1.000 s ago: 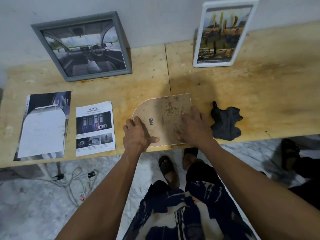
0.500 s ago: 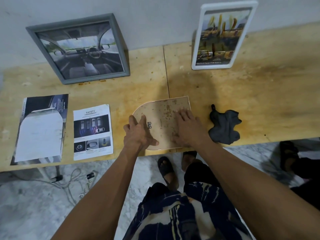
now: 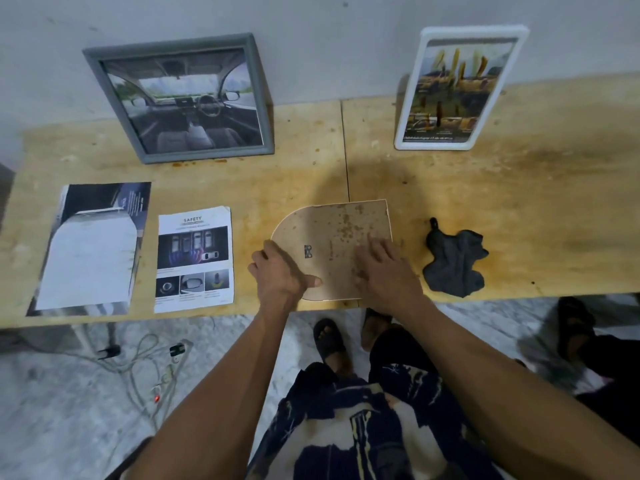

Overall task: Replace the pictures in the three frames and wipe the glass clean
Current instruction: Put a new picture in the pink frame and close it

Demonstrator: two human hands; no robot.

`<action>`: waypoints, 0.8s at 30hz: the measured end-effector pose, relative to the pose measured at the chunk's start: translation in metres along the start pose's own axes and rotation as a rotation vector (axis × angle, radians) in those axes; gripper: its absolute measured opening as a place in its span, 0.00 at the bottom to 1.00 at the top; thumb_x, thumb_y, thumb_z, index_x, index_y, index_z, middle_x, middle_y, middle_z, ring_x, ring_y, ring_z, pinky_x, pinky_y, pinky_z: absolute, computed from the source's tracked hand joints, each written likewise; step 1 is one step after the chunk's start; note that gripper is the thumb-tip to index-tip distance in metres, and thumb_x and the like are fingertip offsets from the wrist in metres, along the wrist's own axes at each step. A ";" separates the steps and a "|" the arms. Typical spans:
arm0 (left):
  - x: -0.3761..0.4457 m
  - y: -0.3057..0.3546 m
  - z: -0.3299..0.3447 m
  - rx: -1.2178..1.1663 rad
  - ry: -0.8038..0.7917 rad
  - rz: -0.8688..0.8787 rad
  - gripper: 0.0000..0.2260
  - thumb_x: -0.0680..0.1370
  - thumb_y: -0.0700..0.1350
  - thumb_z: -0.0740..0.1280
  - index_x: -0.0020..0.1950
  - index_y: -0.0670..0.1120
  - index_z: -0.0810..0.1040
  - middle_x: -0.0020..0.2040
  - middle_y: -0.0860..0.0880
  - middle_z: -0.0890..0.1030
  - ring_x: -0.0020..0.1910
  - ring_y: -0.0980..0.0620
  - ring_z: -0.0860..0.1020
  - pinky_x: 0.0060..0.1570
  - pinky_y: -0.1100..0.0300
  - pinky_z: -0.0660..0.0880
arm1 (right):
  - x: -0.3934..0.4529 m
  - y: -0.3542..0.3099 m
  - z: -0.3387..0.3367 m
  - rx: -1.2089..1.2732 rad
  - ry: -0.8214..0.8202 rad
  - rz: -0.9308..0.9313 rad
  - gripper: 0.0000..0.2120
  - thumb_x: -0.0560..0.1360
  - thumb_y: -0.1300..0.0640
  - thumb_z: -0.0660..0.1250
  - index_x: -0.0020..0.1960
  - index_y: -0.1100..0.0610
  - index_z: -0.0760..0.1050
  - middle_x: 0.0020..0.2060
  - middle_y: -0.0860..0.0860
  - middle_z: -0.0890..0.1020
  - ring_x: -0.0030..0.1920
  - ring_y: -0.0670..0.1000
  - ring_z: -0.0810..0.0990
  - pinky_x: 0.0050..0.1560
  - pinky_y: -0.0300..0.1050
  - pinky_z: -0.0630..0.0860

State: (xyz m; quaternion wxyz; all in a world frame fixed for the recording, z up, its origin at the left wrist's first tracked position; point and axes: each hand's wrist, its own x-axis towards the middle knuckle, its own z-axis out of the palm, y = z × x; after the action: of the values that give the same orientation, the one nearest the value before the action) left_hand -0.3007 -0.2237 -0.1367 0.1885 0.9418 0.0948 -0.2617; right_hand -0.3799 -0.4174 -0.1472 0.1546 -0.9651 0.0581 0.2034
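Arched frame (image 3: 332,237) lies face-down between both hands — gripped at its curved edge by left hand (image 3: 280,275), pressed flat under right hand (image 3: 384,271).

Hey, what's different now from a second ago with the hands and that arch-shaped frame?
Little has changed. The right hand slid a bit further onto the back of the arched frame, its fingers flat on the board. The left hand keeps its grip on the rounded end. The frame, grey cloth, two loose prints and both standing frames stayed where they were; the slight overall shift looks like camera motion.
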 end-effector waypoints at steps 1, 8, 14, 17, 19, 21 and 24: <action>0.000 -0.001 0.002 0.021 0.010 -0.044 0.52 0.58 0.64 0.81 0.70 0.39 0.63 0.66 0.41 0.68 0.65 0.38 0.65 0.65 0.46 0.64 | 0.003 0.002 -0.001 0.000 -0.029 0.002 0.28 0.80 0.45 0.58 0.77 0.51 0.57 0.78 0.53 0.55 0.77 0.58 0.50 0.69 0.61 0.65; 0.021 -0.011 0.002 -0.588 0.035 -0.375 0.33 0.59 0.61 0.73 0.58 0.42 0.80 0.56 0.42 0.83 0.53 0.40 0.82 0.57 0.45 0.80 | 0.011 0.001 -0.014 0.111 -0.125 0.035 0.31 0.78 0.46 0.62 0.78 0.50 0.56 0.79 0.50 0.50 0.78 0.55 0.47 0.75 0.56 0.58; 0.014 -0.012 -0.013 -0.740 0.004 -0.339 0.19 0.65 0.45 0.73 0.53 0.43 0.75 0.53 0.44 0.81 0.50 0.43 0.81 0.54 0.46 0.81 | 0.006 0.000 -0.032 0.161 -0.171 0.023 0.33 0.78 0.44 0.63 0.78 0.50 0.55 0.80 0.51 0.49 0.79 0.56 0.47 0.75 0.52 0.53; 0.024 -0.018 -0.016 -0.737 0.040 -0.316 0.22 0.60 0.48 0.72 0.53 0.47 0.76 0.50 0.46 0.82 0.50 0.43 0.82 0.52 0.45 0.82 | 0.001 -0.003 -0.034 0.109 -0.146 0.023 0.36 0.76 0.37 0.62 0.78 0.50 0.54 0.80 0.52 0.49 0.78 0.57 0.49 0.75 0.55 0.54; 0.007 -0.004 -0.040 -0.759 0.036 -0.313 0.15 0.63 0.45 0.75 0.48 0.47 0.78 0.46 0.45 0.83 0.46 0.44 0.83 0.48 0.46 0.83 | -0.006 -0.008 -0.034 0.059 -0.046 -0.031 0.35 0.76 0.35 0.60 0.77 0.50 0.59 0.78 0.52 0.55 0.77 0.57 0.54 0.73 0.57 0.58; 0.000 0.005 -0.058 -0.802 0.020 -0.319 0.07 0.69 0.39 0.76 0.42 0.44 0.79 0.43 0.42 0.84 0.39 0.44 0.81 0.44 0.45 0.83 | -0.016 -0.015 -0.033 0.078 0.086 -0.148 0.31 0.76 0.35 0.57 0.74 0.50 0.65 0.75 0.52 0.64 0.73 0.56 0.62 0.70 0.57 0.64; 0.006 0.010 -0.075 -0.882 -0.044 -0.324 0.06 0.72 0.37 0.76 0.46 0.38 0.82 0.42 0.40 0.84 0.34 0.45 0.82 0.38 0.46 0.84 | -0.026 -0.020 -0.029 0.088 0.291 -0.318 0.27 0.77 0.37 0.55 0.68 0.53 0.73 0.67 0.53 0.74 0.64 0.57 0.74 0.63 0.58 0.73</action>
State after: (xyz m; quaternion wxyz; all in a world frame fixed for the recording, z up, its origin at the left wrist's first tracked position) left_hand -0.2586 -0.2015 -0.0771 0.5294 0.7391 0.3389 -0.2422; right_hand -0.3895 -0.4061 -0.1060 0.2169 -0.9735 -0.0645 0.0323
